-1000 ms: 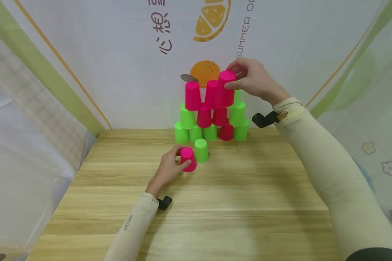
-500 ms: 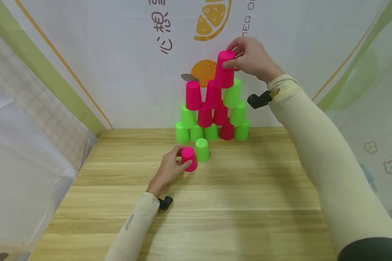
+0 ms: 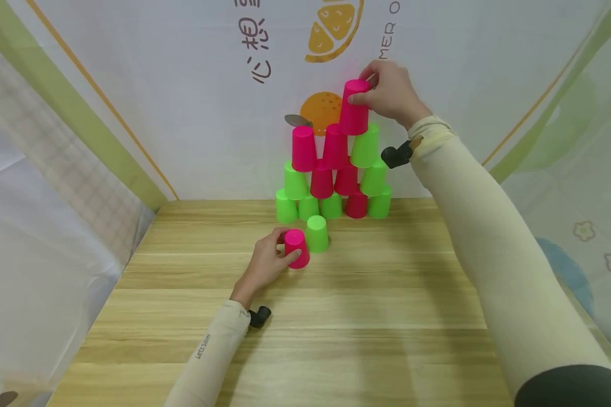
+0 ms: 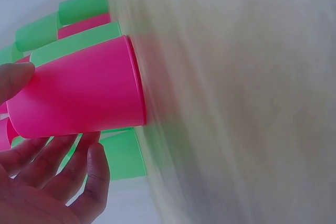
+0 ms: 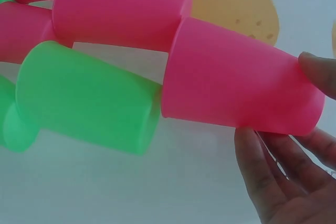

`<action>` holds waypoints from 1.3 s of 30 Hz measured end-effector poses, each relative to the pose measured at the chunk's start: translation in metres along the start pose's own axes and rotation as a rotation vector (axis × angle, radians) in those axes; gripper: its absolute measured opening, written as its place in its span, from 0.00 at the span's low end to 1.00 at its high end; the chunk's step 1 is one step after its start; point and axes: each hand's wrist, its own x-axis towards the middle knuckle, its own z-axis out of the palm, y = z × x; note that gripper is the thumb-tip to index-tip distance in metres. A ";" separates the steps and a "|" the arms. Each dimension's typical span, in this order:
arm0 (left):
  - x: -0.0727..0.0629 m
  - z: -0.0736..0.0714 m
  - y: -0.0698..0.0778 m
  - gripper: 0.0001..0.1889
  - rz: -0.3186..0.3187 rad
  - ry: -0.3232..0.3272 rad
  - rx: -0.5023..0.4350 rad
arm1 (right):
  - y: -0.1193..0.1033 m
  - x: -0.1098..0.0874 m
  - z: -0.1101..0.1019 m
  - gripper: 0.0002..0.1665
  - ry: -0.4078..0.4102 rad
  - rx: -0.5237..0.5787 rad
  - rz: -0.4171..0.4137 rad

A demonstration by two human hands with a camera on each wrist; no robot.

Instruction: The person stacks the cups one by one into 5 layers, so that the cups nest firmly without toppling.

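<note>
Upside-down pink and green cups form a stack at the back of the table. At its top, my right hand [image 3: 393, 93] holds a pink cup [image 3: 355, 113] between thumb and fingers. In the right wrist view, that cup's rim overlaps the bases of another pink cup [image 5: 121, 11] and a green cup [image 5: 86, 98] of the third row. In front of the stack, my left hand [image 3: 267, 259] grips a second pink cup [image 3: 296, 251], mouth down on the table. Right beside that one stands a single green cup [image 3: 317, 234].
The stack's bottom row, with a green cup [image 3: 286, 206] at its left end, stands close to the back cloth [image 3: 219, 141]. The wooden table [image 3: 336, 339] stretches toward me. Cloth also hangs along both sides. Each wrist carries a small black camera [image 3: 397, 154].
My right hand has lifted its pink cup from in front of the third row to above it, then shifted slightly right over the stack. My left hand has stayed on its cup.
</note>
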 end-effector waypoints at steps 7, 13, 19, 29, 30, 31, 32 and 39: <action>-0.002 -0.002 0.001 0.27 0.003 0.000 0.000 | 0.000 0.000 0.002 0.34 0.011 -0.006 0.030; -0.004 -0.009 0.007 0.27 -0.003 0.002 0.000 | 0.001 0.000 0.004 0.36 0.011 0.004 0.058; 0.000 -0.023 0.016 0.27 0.041 0.007 0.014 | 0.000 -0.005 0.004 0.40 0.009 -0.010 0.042; 0.020 -0.060 0.051 0.28 0.117 -0.034 0.023 | 0.005 -0.027 0.005 0.43 0.178 -0.034 0.008; 0.023 -0.064 0.056 0.28 0.133 -0.033 0.026 | 0.006 -0.032 0.006 0.42 0.210 -0.022 -0.009; 0.027 -0.069 0.061 0.28 0.154 -0.027 0.032 | 0.006 -0.036 0.007 0.40 0.239 -0.005 -0.024; 0.031 -0.074 0.065 0.28 0.177 -0.018 0.040 | 0.007 -0.041 0.009 0.39 0.265 0.015 -0.040; 0.059 -0.102 0.096 0.27 0.290 0.045 0.093 | 0.019 -0.071 0.038 0.27 0.379 0.175 -0.198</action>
